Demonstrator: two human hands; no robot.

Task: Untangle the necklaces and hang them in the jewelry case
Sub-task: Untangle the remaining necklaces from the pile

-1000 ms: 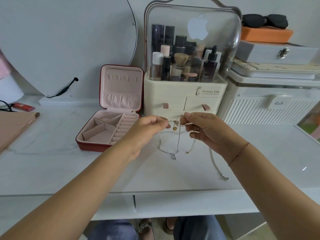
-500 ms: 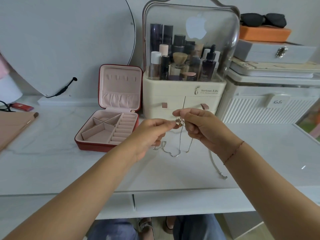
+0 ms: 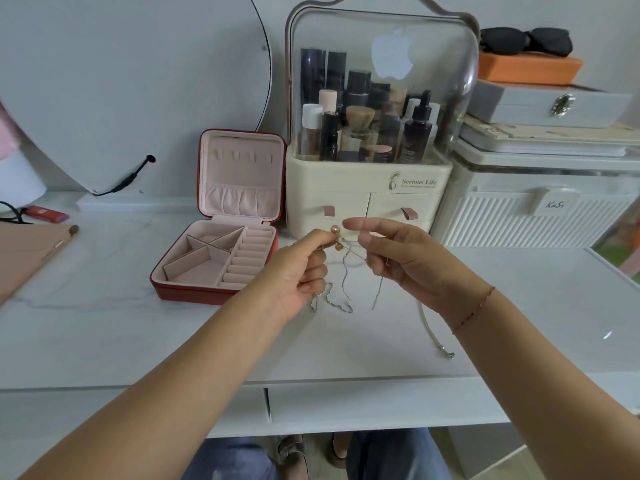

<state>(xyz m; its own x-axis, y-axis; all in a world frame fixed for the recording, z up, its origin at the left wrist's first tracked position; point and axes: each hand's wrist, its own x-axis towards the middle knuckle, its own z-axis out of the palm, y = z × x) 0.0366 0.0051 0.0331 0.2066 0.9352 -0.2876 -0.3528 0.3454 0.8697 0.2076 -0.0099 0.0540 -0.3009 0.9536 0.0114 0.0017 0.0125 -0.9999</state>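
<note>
Two grips pinching necklaces [image 3: 338, 246], left hand [image 3: 300, 272], right hand [image 3: 406, 262], over marble table [image 3: 104, 327], jewelry case [image 3: 194, 293]

Bright, soft, even light. Faint shadows on table [image 3: 104, 341]. Pale reflection on clear cover [image 3: 393, 53]. Edges bowed by wide lens; centre fairly sharp.

There was plenty of bare table [image 3: 104, 334] front-left, open right up to the jewelry case [image 3: 194, 292] with its lid standing. Cosmetics organizer [image 3: 363, 199] walled off the back. The necklaces [image 3: 431, 332] trailed front-right, lying flat I think.
</note>
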